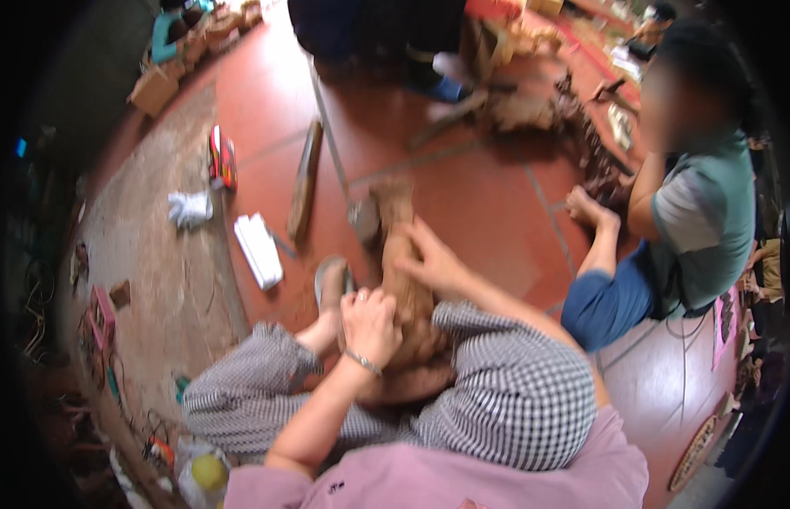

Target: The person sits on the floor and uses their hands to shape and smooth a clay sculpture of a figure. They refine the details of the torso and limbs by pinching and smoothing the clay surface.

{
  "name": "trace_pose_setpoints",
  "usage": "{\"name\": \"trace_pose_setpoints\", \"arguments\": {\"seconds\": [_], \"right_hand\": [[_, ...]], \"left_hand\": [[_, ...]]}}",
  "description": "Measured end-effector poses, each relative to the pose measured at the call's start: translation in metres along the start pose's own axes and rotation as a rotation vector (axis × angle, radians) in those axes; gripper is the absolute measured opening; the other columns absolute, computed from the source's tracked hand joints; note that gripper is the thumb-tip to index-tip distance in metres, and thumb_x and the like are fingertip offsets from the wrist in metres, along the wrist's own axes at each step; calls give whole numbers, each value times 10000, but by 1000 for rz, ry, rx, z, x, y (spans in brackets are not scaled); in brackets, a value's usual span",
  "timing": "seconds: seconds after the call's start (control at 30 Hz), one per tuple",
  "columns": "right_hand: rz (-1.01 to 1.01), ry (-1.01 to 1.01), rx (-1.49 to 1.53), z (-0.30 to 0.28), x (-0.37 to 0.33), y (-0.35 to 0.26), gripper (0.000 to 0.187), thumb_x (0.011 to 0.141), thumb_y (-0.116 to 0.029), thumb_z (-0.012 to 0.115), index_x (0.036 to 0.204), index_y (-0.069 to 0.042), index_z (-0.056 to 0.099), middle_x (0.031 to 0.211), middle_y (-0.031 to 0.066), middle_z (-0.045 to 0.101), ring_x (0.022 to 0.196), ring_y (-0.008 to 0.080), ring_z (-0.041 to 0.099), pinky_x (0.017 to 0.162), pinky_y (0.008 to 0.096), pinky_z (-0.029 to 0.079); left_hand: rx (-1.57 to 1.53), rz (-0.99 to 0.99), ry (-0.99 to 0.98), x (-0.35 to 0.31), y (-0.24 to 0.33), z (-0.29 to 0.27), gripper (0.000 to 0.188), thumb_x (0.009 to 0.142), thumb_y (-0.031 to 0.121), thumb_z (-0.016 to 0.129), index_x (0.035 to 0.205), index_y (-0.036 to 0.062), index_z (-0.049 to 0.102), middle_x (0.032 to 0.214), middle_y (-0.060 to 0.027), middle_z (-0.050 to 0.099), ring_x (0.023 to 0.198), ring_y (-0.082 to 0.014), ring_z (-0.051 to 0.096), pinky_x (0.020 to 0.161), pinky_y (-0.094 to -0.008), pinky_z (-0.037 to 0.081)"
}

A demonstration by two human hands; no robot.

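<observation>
A brown carved wooden piece (403, 284) stands tilted between my knees, its narrower end pointing away from me. My right hand (433, 259) rests on its narrower upper part, thumb and fingers wrapped round the wood. My left hand (369, 325), with a bracelet at the wrist, is closed against the carving's left side. Whatever those fingers may hold is hidden. Just beyond the carving, a dark grey block (364, 222) sits on the tiles. The picture is somewhat blurred, so the carving's details do not show.
A long wooden bar (305, 182), a white box (258, 251), a red box (222, 159) and a white glove (190, 209) lie ahead to the left. At the right sits another person (696, 195). Rough wood (522, 106) lies farther back. A plastic bag with a yellow-green fruit (209, 472) is near-left.
</observation>
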State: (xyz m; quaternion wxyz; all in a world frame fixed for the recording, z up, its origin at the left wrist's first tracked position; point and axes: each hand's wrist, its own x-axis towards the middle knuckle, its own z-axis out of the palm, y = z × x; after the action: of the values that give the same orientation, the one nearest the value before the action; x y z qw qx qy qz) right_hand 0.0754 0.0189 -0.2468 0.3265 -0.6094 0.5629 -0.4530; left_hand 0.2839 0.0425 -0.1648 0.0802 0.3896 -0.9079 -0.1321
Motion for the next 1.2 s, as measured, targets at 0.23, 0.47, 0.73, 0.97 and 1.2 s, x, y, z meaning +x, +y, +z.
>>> {"name": "trace_pose_setpoints", "arguments": {"seconds": [0.23,0.47,0.73,0.97,1.2], "right_hand": [[100,-102,50,-7,4,-15,665,914,-372,755,1470,-125,486,1573,225,383,1498,346,340,1202,440,326],[178,-133,24,-8,4,-6,693,915,-479,728,1470,-138,491,1559,170,412,1484,328,355,1203,461,324],[139,-111,92,-6,5,-7,677,911,-442,748,1449,-114,503,1461,118,489,1401,288,442,1173,435,369],[146,-102,69,-7,4,-7,644,916,-377,762,1446,-111,508,1447,99,509,1369,254,479,1145,397,406],[147,-109,131,0,8,-2,644,910,-384,770,1444,-131,516,1458,85,509,1354,250,497,1133,397,423]], "left_hand": [[-69,70,210,14,-4,5,149,734,151,736,771,86,608,882,-77,628,927,-304,599,899,-465,417],[-169,-132,-131,-7,-30,-31,166,743,189,768,718,75,651,790,-75,635,871,-301,630,835,-453,438],[-141,38,114,4,-10,-2,164,718,155,762,735,76,619,840,-60,625,877,-292,606,865,-448,425],[-52,57,9,-2,-8,-19,175,690,104,742,744,75,578,833,-47,606,909,-285,612,912,-435,433],[-68,110,145,15,-4,-2,183,704,115,750,745,67,578,833,-65,605,901,-306,606,872,-426,433]]}}
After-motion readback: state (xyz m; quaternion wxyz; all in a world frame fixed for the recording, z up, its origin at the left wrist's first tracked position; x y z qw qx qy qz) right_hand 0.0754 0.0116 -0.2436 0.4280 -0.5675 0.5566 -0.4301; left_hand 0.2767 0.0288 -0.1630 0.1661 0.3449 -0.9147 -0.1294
